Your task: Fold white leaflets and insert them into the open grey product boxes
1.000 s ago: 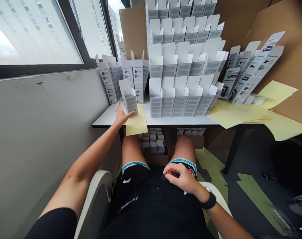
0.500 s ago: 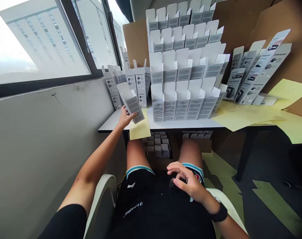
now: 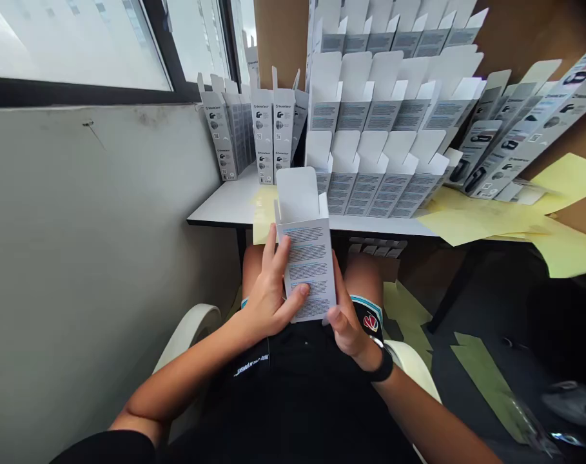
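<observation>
A small white carton [image 3: 308, 258] with printed text on its front stands upright above my lap, its top flap raised and its top open. My left hand [image 3: 268, 287] is closed around its left side, thumb across the printed face. On the lower right side, my right hand [image 3: 348, 322] grips the same carton, thumb near the bottom corner. Behind it, several rows of similar open-topped cartons [image 3: 351, 183] stand stacked on the white table [image 3: 220, 203]. More cartons [image 3: 273, 135] are grouped at the table's left, by the window.
Yellow paper sheets [image 3: 496, 219] overhang the table's right edge, and another yellow sheet [image 3: 264, 216] lies behind the carton. Taller cartons [image 3: 519, 142] lean at the right. A wall [image 3: 104, 258] rises on my left. Below the table are more cartons [image 3: 377, 247].
My left hand has brought the carton from the table's left side to above my lap. My right hand, empty before, now holds it too. The view has tilted down.
</observation>
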The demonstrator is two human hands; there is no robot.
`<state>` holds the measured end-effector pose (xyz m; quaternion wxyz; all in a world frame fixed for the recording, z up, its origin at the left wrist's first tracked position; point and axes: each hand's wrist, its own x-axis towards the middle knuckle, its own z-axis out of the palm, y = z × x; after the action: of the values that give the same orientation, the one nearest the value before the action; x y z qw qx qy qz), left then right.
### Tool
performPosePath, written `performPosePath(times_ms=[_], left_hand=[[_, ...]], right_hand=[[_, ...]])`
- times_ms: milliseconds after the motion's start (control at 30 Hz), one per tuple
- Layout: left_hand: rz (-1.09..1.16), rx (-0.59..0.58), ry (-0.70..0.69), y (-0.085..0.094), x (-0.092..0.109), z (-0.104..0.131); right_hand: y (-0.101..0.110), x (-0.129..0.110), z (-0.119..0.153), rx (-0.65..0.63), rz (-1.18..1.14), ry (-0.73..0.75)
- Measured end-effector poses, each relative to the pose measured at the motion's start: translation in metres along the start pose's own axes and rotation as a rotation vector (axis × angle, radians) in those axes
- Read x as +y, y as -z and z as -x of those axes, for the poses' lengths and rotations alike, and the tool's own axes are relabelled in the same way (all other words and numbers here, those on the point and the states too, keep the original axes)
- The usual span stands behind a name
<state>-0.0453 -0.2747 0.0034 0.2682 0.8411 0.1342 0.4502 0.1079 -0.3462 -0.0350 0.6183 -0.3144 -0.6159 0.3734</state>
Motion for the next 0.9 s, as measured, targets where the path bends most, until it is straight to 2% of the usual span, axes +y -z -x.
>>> performPosePath(times_ms=[133,200,267,467,533,600,667,700,767,900], left_hand=[[-0.034,-0.164,-0.047,0.020,0.012,-0.006],[-0.007,-0.289,-0.039,0.028,0.015,-0.007],[-0.028,-0.344,-0.013,0.032,0.020,-0.006],[-0.005,-0.106,-0.032,0.035,0.035,-0.002],[0.027,-0.091,-0.011,0.039,0.037,-0.004],[0.059,-0.090,0.028,0.042,0.036,-0.005],[0.068,-0.086,0.049,0.045,0.033,-0.005],[0.057,-0.077,0.044,0.046,0.032,-0.006],[0.023,-0.050,0.015,0.047,0.030,-0.006],[-0.034,-0.033,-0.011,0.048,0.030,-0.005]], right_hand=[[-0.005,-0.001,0.005,0.102,0.126,-0.073],[-0.005,-0.003,0.007,0.110,0.189,-0.109],[-0.006,-0.009,0.007,0.092,0.220,-0.113],[-0.006,-0.036,0.005,0.084,0.242,-0.061],[-0.003,-0.043,0.002,0.152,0.276,0.075],[0.004,-0.051,-0.002,0.292,0.381,0.308],[0.010,-0.060,-0.006,0.357,0.580,0.556],[0.013,-0.066,-0.008,0.331,0.695,0.655],[0.017,-0.077,-0.011,0.197,0.899,0.795],[0.018,-0.095,-0.019,-0.048,1.050,0.890]])
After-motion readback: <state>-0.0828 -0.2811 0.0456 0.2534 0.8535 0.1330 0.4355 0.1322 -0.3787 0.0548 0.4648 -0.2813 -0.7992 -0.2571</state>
